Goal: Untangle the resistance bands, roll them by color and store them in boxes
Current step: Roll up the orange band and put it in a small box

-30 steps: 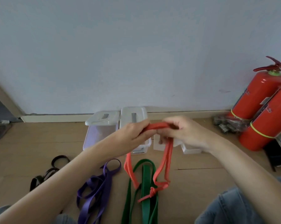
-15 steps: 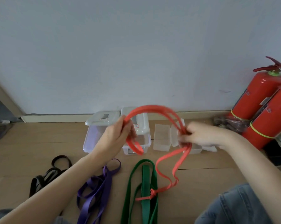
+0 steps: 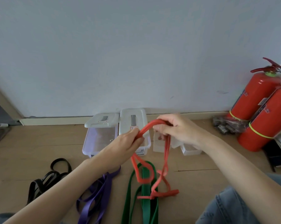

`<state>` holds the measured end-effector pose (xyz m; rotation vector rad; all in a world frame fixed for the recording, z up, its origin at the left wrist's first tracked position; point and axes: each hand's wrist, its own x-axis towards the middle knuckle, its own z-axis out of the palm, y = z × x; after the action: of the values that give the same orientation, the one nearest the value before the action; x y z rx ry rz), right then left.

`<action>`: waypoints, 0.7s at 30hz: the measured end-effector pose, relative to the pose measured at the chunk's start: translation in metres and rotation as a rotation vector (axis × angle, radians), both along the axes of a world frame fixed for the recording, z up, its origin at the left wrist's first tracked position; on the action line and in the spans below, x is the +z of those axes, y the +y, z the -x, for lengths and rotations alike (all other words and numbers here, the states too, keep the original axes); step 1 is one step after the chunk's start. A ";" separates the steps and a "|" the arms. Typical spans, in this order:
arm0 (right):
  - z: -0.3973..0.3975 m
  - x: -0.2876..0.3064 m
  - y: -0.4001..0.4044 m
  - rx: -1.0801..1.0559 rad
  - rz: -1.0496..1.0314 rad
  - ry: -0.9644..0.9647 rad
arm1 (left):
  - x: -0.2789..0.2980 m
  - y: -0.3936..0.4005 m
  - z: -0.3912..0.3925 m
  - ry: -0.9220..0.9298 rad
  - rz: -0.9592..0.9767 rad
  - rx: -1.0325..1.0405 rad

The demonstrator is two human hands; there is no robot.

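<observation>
We sit on the wood floor [image 3: 31, 147], white wall [image 3: 136, 54] beyond the fingers. Two red fire extinguishers [image 3: 256, 101] stand far right of our right fingers, against the wall. Two lidded clear boxes [image 3: 99, 138] sit side by side just beyond and below our left fingers; smaller clear open boxes [image 3: 190, 150] lie under the right hand. Green band [image 3: 145, 206] lies flat on the floor below both hands, purple band [image 3: 96, 196] left of it, black band [image 3: 44, 178] further left. Red band [image 3: 166, 152] is off the floor between the hands, arching from fingers to fingers, its loops hanging down with a knot resting on the green band. Left hand [image 3: 125, 143]: fingers curled, pinching the red band. Right hand [image 3: 177, 131]: fingers curled round the band's other end.
</observation>
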<state>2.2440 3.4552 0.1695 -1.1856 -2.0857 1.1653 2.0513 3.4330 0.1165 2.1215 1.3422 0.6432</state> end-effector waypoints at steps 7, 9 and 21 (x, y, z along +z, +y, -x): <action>-0.021 -0.006 0.012 -0.220 0.001 0.236 | -0.004 0.005 0.009 -0.132 0.096 0.034; -0.023 -0.010 0.017 -0.304 -0.001 0.270 | 0.003 0.008 0.014 -0.110 0.085 0.046; 0.013 -0.027 0.002 0.112 0.149 0.042 | 0.017 0.008 0.007 0.437 -0.264 -0.043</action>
<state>2.2308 3.4572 0.1427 -1.1106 -2.0878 1.4064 2.0439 3.4406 0.1334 2.6073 1.4943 0.3644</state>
